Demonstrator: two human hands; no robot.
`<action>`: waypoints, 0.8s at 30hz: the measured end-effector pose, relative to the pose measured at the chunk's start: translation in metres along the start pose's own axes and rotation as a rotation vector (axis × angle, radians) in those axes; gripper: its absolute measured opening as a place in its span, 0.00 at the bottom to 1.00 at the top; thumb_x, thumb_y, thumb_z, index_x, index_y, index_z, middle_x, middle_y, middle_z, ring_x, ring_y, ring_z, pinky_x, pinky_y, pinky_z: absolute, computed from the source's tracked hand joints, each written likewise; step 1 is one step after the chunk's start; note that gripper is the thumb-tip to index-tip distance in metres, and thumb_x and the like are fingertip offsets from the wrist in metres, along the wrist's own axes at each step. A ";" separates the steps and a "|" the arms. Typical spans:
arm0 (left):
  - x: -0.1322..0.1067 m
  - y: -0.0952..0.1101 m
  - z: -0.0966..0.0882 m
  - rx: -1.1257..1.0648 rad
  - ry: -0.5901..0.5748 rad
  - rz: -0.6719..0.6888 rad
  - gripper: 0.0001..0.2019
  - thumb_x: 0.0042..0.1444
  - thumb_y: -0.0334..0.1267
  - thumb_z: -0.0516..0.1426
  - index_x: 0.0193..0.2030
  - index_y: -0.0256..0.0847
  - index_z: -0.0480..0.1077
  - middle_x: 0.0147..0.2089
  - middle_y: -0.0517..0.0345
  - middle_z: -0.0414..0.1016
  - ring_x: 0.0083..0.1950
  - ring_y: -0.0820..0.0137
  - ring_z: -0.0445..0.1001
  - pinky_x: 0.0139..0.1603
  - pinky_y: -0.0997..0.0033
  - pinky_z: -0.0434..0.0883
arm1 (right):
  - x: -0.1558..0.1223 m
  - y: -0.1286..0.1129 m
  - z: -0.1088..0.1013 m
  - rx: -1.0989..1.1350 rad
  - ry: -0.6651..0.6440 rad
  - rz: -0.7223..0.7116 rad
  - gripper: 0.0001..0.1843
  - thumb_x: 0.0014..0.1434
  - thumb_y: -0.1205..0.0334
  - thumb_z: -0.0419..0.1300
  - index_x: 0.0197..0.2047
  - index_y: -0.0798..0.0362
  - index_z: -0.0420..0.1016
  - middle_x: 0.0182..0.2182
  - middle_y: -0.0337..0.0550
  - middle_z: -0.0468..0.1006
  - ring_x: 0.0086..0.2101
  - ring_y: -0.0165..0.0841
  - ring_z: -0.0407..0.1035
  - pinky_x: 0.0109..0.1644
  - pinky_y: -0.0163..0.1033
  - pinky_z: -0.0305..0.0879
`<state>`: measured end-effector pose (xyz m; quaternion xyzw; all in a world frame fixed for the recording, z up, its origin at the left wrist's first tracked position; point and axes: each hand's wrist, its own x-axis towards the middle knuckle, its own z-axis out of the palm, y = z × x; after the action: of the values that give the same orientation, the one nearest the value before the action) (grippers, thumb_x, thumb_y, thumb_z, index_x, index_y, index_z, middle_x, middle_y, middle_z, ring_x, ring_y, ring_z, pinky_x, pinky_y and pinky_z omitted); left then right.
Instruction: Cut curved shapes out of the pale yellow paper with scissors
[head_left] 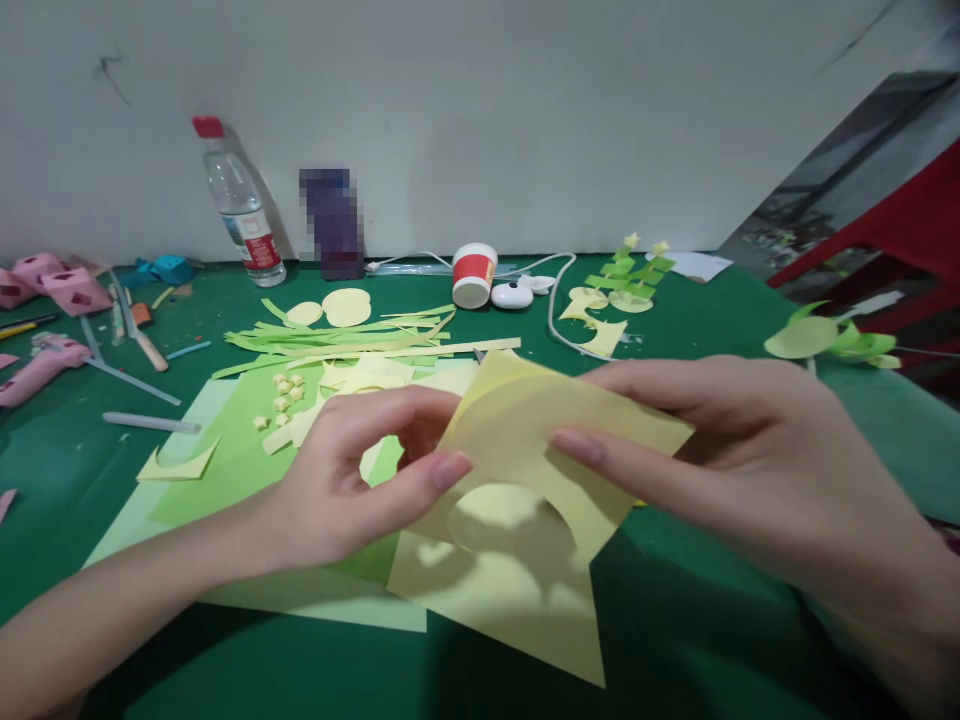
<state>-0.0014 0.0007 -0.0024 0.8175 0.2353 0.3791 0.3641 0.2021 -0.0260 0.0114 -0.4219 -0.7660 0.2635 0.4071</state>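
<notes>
My left hand (375,480) and my right hand (735,470) hold a pale yellow sheet of paper (510,430) between them, above the table. Each thumb presses on the near face, with the fingers mostly behind the paper. A rounded cut edge curves through the sheet, and more yellow paper (517,625) hangs or lies below it; I cannot tell whether the two are joined. Beyond my left hand, several small folded paper stars (282,404) and yellow paper scraps (367,373) rest on light green sheets (225,440).
Green paper strips (337,340), yellow paper circles (347,307), a red-and-white paper cup (474,275), a white earbud case (511,295) and a water bottle (240,210) stand or lie farther back. A pink glue gun (45,365) is at left, green paper plants (630,275) at right.
</notes>
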 end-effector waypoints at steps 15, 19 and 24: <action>0.003 0.009 -0.002 -0.174 -0.014 -0.320 0.04 0.51 0.28 0.57 0.28 0.39 0.69 0.25 0.67 0.70 0.24 0.83 0.67 0.24 0.88 0.65 | 0.002 0.000 0.002 0.162 -0.089 0.240 0.03 0.45 0.64 0.65 0.25 0.49 0.74 0.21 0.34 0.74 0.20 0.27 0.65 0.20 0.28 0.59; 0.003 0.011 -0.003 -0.221 -0.179 -0.436 0.05 0.53 0.30 0.55 0.28 0.39 0.66 0.25 0.64 0.74 0.25 0.80 0.72 0.24 0.85 0.67 | 0.004 0.001 0.003 0.282 -0.135 0.368 0.05 0.43 0.64 0.66 0.23 0.51 0.72 0.19 0.34 0.71 0.20 0.28 0.65 0.20 0.29 0.61; 0.005 0.010 -0.002 -0.105 -0.405 -0.527 0.08 0.54 0.33 0.55 0.24 0.38 0.66 0.23 0.62 0.74 0.30 0.72 0.77 0.22 0.83 0.64 | 0.008 0.003 0.007 0.235 -0.245 0.424 0.09 0.46 0.63 0.62 0.19 0.53 0.68 0.15 0.32 0.66 0.17 0.24 0.59 0.17 0.27 0.55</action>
<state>0.0005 -0.0017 0.0087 0.7673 0.3418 0.1133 0.5306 0.1950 -0.0179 0.0082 -0.4878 -0.6682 0.4790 0.2935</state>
